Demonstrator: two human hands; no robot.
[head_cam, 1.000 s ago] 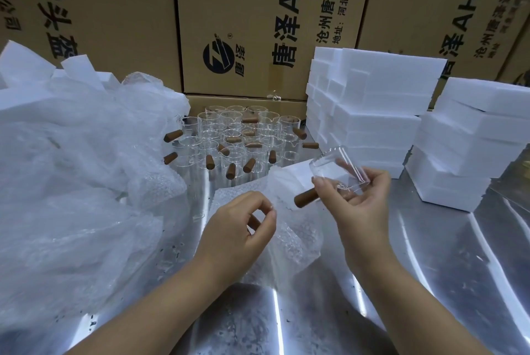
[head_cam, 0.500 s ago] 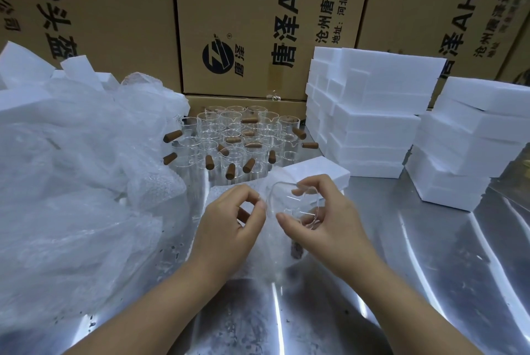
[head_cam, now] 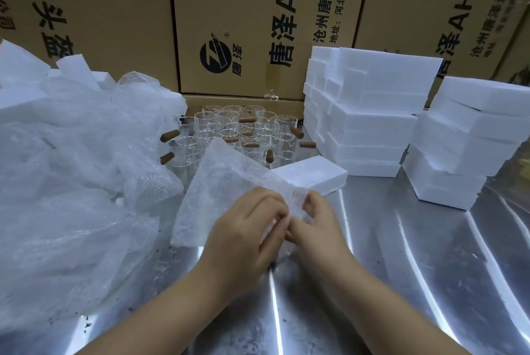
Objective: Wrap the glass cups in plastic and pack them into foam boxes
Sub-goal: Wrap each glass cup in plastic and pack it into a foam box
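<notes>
Both grips, left hand and right hand, pinched on wrap, low over tabletop. Between hands, cup hidden inside wrap, outline unclear. Other cups behind, partly screened by wrap.

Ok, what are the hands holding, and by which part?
The left hand and right hand pinch the bubble-wrap sheet at its near right corner; any cup inside is hidden.

bubble wrap lifted over cup | left hand, right hand now pinch it
</notes>
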